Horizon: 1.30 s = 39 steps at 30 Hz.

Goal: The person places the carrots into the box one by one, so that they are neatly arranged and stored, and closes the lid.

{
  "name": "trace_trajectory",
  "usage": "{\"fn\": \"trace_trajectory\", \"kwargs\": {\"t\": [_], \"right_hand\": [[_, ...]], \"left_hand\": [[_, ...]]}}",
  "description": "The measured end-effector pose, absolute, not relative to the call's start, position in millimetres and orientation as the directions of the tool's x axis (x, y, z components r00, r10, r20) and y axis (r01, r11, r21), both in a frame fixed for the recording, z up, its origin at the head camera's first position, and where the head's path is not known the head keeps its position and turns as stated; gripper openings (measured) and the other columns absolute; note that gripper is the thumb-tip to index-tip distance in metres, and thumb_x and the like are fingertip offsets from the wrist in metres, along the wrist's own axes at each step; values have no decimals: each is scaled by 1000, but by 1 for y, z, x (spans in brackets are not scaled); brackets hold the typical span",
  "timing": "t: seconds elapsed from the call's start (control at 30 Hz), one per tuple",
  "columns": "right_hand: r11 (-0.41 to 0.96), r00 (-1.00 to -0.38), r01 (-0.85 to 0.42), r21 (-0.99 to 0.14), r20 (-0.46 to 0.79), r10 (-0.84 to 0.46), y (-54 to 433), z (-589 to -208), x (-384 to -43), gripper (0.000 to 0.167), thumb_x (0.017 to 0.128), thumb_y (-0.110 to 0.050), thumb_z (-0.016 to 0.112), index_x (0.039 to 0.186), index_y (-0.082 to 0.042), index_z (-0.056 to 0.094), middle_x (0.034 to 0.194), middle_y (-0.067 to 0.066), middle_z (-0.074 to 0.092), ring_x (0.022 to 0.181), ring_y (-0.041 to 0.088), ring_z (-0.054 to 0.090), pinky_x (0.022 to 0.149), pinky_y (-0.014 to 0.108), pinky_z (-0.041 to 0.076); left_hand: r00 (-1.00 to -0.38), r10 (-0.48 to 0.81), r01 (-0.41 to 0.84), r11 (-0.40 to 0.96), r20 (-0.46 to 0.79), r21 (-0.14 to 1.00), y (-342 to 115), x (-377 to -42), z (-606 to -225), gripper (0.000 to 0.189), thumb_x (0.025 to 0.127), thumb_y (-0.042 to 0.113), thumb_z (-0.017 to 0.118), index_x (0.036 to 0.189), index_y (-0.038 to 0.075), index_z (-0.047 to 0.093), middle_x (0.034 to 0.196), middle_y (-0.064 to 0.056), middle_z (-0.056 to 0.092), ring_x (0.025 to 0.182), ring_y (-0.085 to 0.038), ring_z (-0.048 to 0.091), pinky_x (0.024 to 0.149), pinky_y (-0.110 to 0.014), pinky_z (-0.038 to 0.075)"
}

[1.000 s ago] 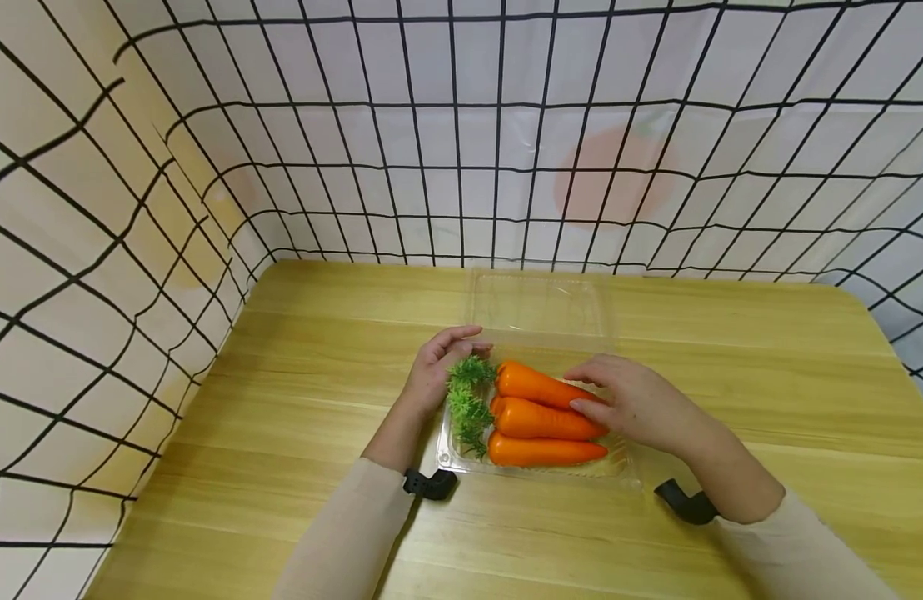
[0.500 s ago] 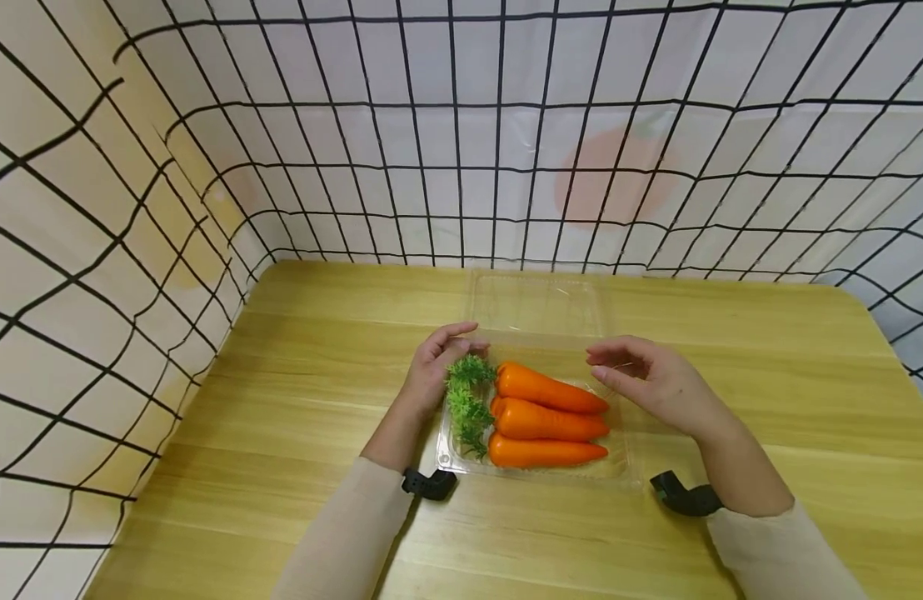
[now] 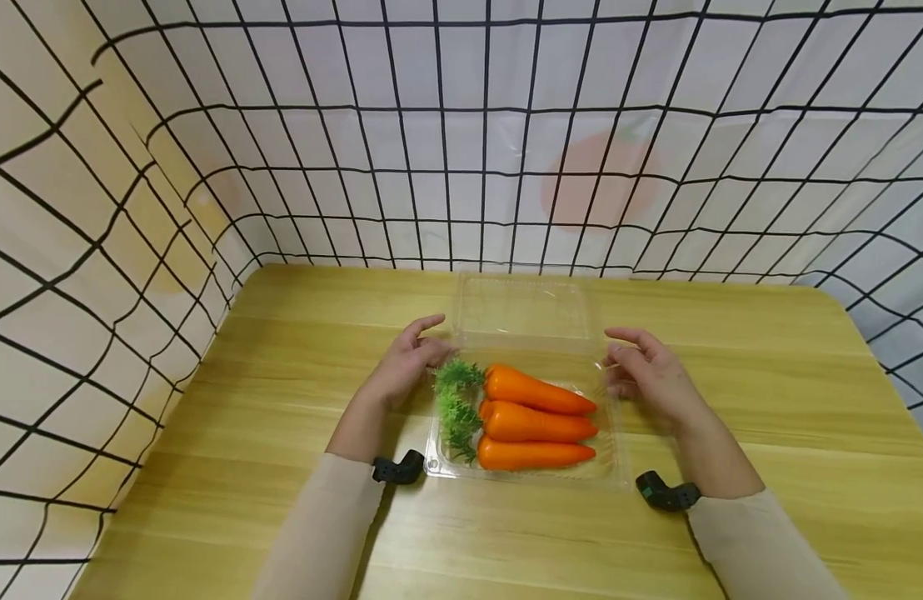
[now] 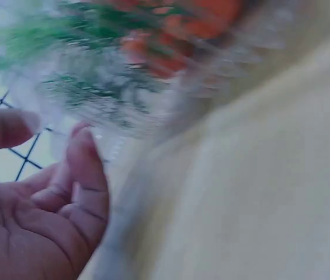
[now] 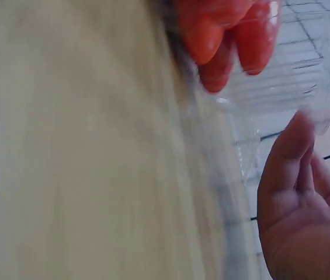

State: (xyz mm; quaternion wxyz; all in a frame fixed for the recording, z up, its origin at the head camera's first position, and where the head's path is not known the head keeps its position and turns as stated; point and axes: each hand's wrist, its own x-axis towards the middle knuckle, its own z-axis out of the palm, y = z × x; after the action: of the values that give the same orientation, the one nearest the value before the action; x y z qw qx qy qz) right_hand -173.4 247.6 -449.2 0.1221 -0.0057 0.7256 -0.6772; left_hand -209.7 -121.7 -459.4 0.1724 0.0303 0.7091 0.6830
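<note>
A clear plastic clamshell box (image 3: 611, 467) lies on the table with its lid (image 3: 525, 308) folded back. Inside are three orange carrots (image 3: 540, 422) side by side, tips to the right, with green leafy tops (image 3: 457, 408) at the left. My left hand (image 3: 401, 367) is beside the box's upper left corner, fingers loosely bent; the left wrist view shows thumb and fingertips apart near the plastic. At the right edge is my right hand (image 3: 652, 379), fingertips right at the rim. In the right wrist view a fingertip (image 5: 299, 125) overlaps the plastic wall while the thumb stands apart.
The wooden table (image 3: 521, 542) is bounded at the back and left by a black wire grid (image 3: 461, 171) with pale printed cloth behind it. Black wrist straps (image 3: 397, 468) are on both forearms.
My right hand has left the carrots and moved to the box's right edge. My left hand has drawn slightly left from the rim. The head view has shifted a little.
</note>
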Motion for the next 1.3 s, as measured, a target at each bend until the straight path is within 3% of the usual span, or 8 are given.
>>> {"fn": "trace_trajectory", "kwargs": {"t": [0.1, 0.17, 0.53, 0.77, 1.3], "right_hand": [[-131, -942, 211, -969, -166, -291, 248, -455, -173, 31, 107, -16, 51, 138, -18, 46, 95, -6, 69, 76, 7, 67, 65, 20, 58], [-199, -930, 227, -953, -152, -336, 249, -457, -173, 31, 107, -12, 49, 137, -19, 47, 95, -6, 70, 75, 6, 67, 64, 19, 56], [-351, -879, 293, -890, -106, -465, 258, -470, -178, 35, 108, -4, 40, 141, -15, 48, 97, -2, 73, 75, 6, 67, 62, 17, 55], [-359, -879, 278, -891, -86, -468, 258, -472, -178, 38, 108, 0, 38, 141, -15, 47, 94, -2, 72, 74, 6, 67, 61, 16, 56], [-290, -909, 230, -929, -99, -404, 259, -463, -178, 40, 106, -2, 48, 142, -18, 51, 100, -4, 71, 77, 5, 69, 63, 17, 57]], "left_hand": [[-904, 341, -251, 66, -258, 966, -127, -210, -456, 58, 100, 17, 57, 155, 12, 38, 125, -15, 66, 98, -14, 63, 72, -24, 52], [-887, 370, -276, 55, -276, 960, -129, -210, -455, 56, 101, 17, 56, 154, 12, 40, 127, -13, 65, 100, -14, 62, 73, -24, 52], [-843, 453, -337, -28, -288, 941, -138, -211, -459, 61, 99, 12, 59, 155, 14, 37, 127, -7, 63, 91, -11, 57, 71, -23, 53], [-841, 469, -331, -51, -270, 942, -142, -210, -457, 63, 99, 6, 59, 158, 13, 35, 129, -7, 62, 102, -13, 64, 72, -22, 57], [-876, 414, -277, -14, -246, 961, -138, -215, -453, 61, 101, 5, 59, 156, 20, 40, 121, -8, 62, 97, -14, 64, 71, -21, 56]]}}
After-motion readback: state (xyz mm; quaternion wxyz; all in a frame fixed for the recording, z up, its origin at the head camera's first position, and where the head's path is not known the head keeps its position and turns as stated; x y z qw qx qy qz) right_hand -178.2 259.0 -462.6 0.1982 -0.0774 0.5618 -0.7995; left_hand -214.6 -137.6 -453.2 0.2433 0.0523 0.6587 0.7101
